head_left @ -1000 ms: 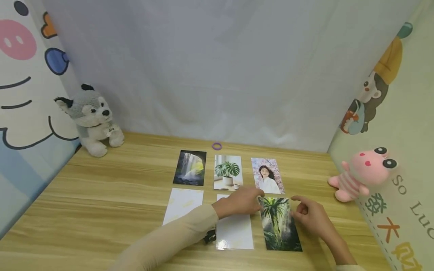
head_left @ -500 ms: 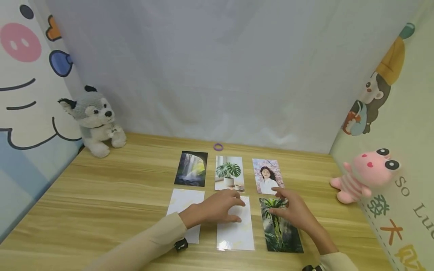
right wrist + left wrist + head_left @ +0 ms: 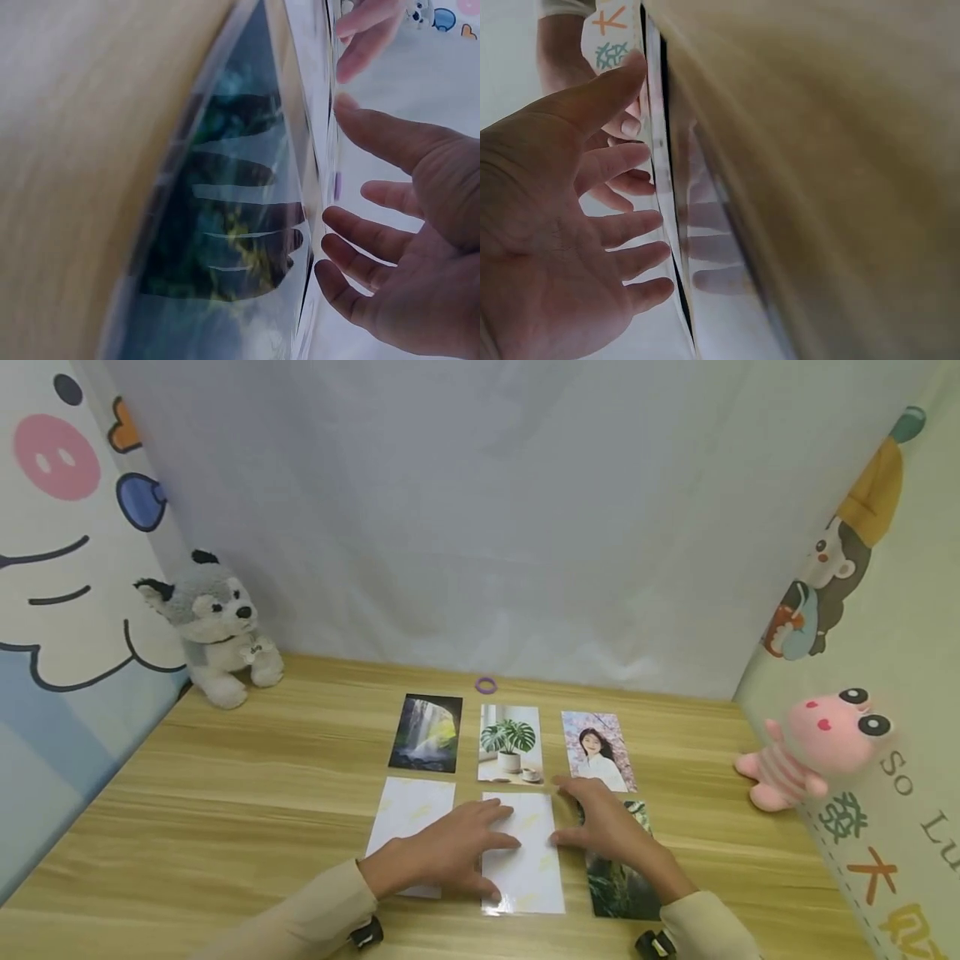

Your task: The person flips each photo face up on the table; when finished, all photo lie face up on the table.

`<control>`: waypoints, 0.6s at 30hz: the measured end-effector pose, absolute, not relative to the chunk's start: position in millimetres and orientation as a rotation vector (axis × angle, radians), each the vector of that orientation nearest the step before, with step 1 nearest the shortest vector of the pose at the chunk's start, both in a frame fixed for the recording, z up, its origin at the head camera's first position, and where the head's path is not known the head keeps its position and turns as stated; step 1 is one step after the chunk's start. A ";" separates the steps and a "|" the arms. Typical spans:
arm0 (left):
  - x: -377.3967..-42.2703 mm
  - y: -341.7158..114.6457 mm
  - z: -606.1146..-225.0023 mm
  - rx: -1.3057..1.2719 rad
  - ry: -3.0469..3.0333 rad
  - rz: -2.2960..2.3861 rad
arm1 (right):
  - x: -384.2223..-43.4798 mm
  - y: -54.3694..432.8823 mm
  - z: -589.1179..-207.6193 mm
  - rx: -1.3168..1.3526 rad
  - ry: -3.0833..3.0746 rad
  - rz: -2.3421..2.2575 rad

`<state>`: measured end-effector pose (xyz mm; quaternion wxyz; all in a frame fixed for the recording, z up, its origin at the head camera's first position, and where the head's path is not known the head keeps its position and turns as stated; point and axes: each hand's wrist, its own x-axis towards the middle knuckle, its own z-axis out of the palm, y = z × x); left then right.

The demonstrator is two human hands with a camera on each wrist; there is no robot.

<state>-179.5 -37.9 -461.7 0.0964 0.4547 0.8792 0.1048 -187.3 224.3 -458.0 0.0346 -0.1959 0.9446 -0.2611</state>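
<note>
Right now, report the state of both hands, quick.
Left hand: open, over the left side of the middle white card, holding nothing.
Right hand: open, over the dark green picture card, holding nothing.

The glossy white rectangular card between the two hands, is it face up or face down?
Face down, it seems: the glossy white rectangular card shows only faint yellow marks, no picture.

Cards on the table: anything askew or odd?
Yes, perhaps: the near row's left card and middle card show white faces, while the other four cards show pictures. The purple ring lies apart, behind them. No damage visible.
</note>
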 end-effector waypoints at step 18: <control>-170.1 -39.2 -462.4 1.243 2.589 0.321 | -195.3 204.8 -460.3 -0.419 2.839 -0.987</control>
